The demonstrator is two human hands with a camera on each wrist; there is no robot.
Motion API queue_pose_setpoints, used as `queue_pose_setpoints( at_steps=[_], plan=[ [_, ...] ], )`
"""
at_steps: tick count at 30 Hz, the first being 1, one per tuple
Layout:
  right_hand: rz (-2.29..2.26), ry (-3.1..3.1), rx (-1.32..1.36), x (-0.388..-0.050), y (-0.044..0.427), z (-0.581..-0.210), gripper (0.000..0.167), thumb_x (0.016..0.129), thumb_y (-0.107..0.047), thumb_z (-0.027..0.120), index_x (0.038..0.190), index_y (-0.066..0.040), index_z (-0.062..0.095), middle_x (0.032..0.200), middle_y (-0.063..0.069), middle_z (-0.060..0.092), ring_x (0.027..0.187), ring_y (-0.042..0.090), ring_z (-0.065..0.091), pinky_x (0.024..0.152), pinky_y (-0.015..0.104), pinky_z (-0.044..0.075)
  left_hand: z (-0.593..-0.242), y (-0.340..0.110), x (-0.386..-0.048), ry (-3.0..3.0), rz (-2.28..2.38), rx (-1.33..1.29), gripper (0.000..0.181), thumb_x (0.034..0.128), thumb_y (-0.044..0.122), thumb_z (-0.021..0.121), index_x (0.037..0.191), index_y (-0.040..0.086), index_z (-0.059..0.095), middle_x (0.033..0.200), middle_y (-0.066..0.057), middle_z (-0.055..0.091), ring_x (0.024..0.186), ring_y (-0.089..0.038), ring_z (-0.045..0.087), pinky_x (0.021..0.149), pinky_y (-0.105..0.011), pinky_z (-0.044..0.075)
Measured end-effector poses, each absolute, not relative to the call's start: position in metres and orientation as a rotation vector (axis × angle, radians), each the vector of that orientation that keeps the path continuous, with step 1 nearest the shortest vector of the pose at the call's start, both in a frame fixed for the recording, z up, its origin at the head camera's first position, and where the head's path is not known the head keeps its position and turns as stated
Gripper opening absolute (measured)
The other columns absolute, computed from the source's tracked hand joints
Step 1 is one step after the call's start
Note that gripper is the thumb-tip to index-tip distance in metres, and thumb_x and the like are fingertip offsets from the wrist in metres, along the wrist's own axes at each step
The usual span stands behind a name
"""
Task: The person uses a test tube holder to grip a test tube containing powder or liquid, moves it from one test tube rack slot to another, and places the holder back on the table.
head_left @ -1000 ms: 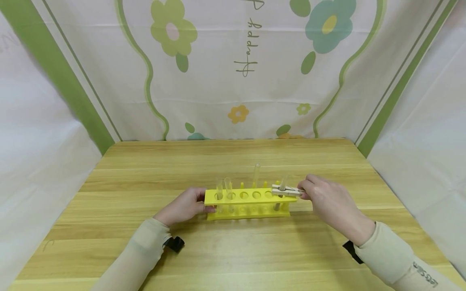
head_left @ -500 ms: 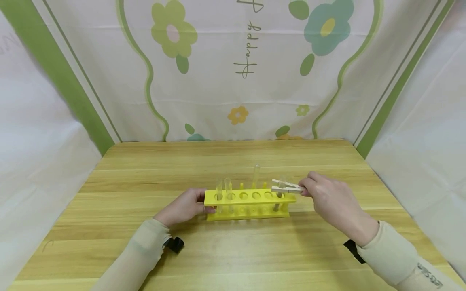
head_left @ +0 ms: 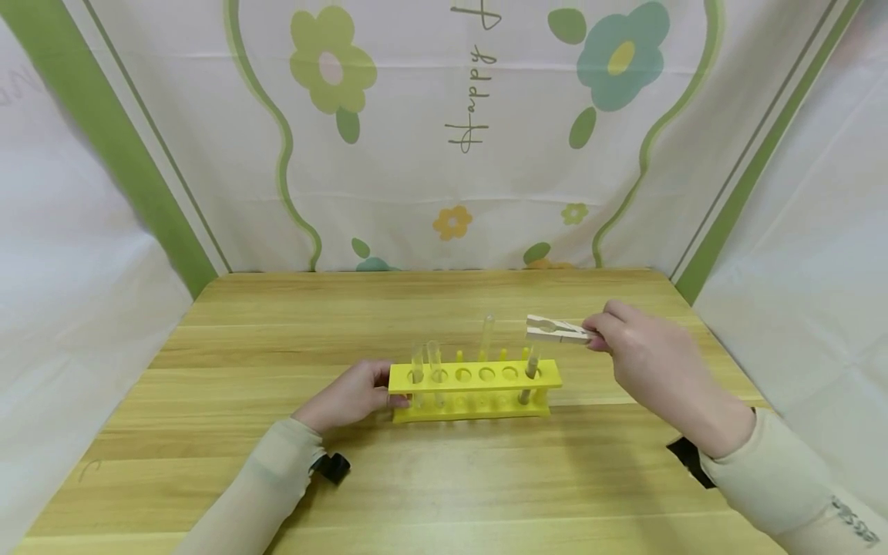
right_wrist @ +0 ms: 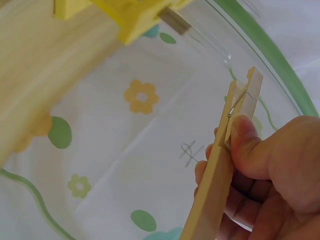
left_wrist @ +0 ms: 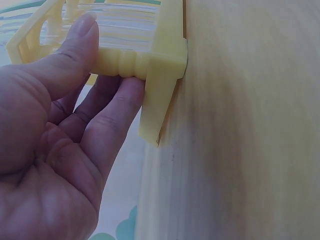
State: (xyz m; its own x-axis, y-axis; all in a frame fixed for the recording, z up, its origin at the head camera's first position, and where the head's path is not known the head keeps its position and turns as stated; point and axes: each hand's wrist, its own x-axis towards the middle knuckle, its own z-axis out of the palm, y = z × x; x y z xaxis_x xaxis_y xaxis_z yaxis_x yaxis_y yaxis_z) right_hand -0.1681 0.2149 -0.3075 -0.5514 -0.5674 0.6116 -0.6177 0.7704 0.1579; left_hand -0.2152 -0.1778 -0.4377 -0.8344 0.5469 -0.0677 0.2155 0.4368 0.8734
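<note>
A yellow test tube rack (head_left: 475,375) stands on the table, and my left hand (head_left: 352,395) grips the post at its left end; the left wrist view shows thumb and fingers around that post (left_wrist: 120,62). My right hand (head_left: 659,366) holds a wooden test tube clamp (head_left: 558,330) above the rack's right end. In the right wrist view, the thumb presses on the clamp (right_wrist: 220,145), whose jaws are apart from the tube. A test tube with dark contents (head_left: 530,370) leans in the rightmost hole. Two clear test tubes (head_left: 435,362) stand in the left holes.
One more clear tube (head_left: 488,337) sits upside down on a peg along the rack's back. Bare pegs (head_left: 504,354) line the same row. Behind the wooden table (head_left: 444,478) hangs a flowered cloth (head_left: 444,154), with white cloth at both sides.
The clamp's jaws parted from around the dark-filled tube, then my right hand lifted the clamp up and to the right. That tube stays in the rack. The left hand keeps its grip.
</note>
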Motion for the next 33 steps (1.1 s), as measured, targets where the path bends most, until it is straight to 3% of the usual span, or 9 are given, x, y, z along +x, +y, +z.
queue_pose_setpoints(
  at_steps=[4, 11, 16, 19, 22, 25, 33],
  plan=[
    [0.106, -2.246, 0.889, -0.168, 0.217, -0.292, 0.059, 0.106, -0.038, 0.03, 0.089, 0.001, 0.071, 0.077, 0.005, 0.059, 0.054, 0.021, 0.057, 0.04, 0.034, 0.042, -0.438, -0.178, -0.215, 2.35, 1.359, 0.65, 0.03, 0.0898, 0.02, 0.075, 0.119, 0.022, 0.069, 0.113, 0.007, 0.07, 0.102, -0.014, 0.064, 0.088, -0.036, 0.051],
    [0.098, -2.223, 0.844, -0.164, 0.226, -0.265, 0.06, 0.105, -0.041, 0.03, 0.095, 0.002, 0.07, 0.083, 0.01, 0.062, 0.063, 0.027, 0.061, 0.049, 0.042, 0.05, -0.438, -0.178, -0.214, 2.343, 1.366, 0.649, 0.03, 0.09, 0.019, 0.075, 0.119, 0.022, 0.07, 0.112, 0.006, 0.07, 0.101, -0.014, 0.064, 0.087, -0.036, 0.051],
    [0.086, -2.197, 0.784, -0.161, 0.234, -0.25, 0.062, 0.106, -0.045, 0.031, 0.097, 0.002, 0.07, 0.083, 0.01, 0.062, 0.063, 0.026, 0.061, 0.048, 0.045, 0.049, -0.438, -0.178, -0.214, 2.351, 1.364, 0.649, 0.029, 0.0898, 0.019, 0.075, 0.118, 0.023, 0.07, 0.112, 0.007, 0.07, 0.101, -0.015, 0.064, 0.088, -0.036, 0.051],
    [0.086, -2.198, 0.762, -0.161, 0.238, -0.244, 0.046, 0.106, -0.036, 0.045, 0.098, 0.002, 0.07, 0.084, 0.01, 0.062, 0.063, 0.026, 0.061, 0.047, 0.046, 0.048, -0.437, -0.178, -0.214, 2.353, 1.363, 0.64, 0.029, 0.0898, 0.018, 0.075, 0.118, 0.022, 0.07, 0.112, 0.007, 0.07, 0.101, -0.015, 0.064, 0.087, -0.036, 0.051],
    [0.096, -2.222, 0.729, -0.16, 0.241, -0.24, 0.018, 0.094, -0.017, 0.069, 0.099, 0.001, 0.071, 0.086, 0.009, 0.064, 0.065, 0.026, 0.063, 0.048, 0.048, 0.048, -0.436, -0.178, -0.214, 2.353, 1.363, 0.629, 0.03, 0.0898, 0.018, 0.075, 0.119, 0.021, 0.07, 0.112, 0.006, 0.07, 0.101, -0.015, 0.064, 0.088, -0.037, 0.051],
    [0.104, -2.253, 0.69, -0.16, 0.243, -0.239, 0.024, 0.077, -0.003, 0.081, 0.1, -0.001, 0.071, 0.086, 0.008, 0.065, 0.065, 0.025, 0.063, 0.048, 0.047, 0.048, -0.436, -0.177, -0.213, 2.353, 1.361, 0.626, 0.03, 0.0896, 0.018, 0.075, 0.119, 0.021, 0.07, 0.112, 0.006, 0.07, 0.101, -0.014, 0.064, 0.089, -0.037, 0.051],
    [0.095, -2.4, 0.584, -0.168, 0.251, -0.243, 0.021, 0.077, -0.009, 0.083, 0.095, -0.006, 0.073, 0.076, 0.002, 0.064, 0.056, 0.016, 0.053, 0.044, 0.036, 0.04, -0.436, -0.177, -0.214, 2.347, 1.365, 0.64, 0.029, 0.0898, 0.018, 0.075, 0.118, 0.021, 0.07, 0.112, 0.007, 0.07, 0.102, -0.014, 0.064, 0.089, -0.037, 0.051]
  ],
)
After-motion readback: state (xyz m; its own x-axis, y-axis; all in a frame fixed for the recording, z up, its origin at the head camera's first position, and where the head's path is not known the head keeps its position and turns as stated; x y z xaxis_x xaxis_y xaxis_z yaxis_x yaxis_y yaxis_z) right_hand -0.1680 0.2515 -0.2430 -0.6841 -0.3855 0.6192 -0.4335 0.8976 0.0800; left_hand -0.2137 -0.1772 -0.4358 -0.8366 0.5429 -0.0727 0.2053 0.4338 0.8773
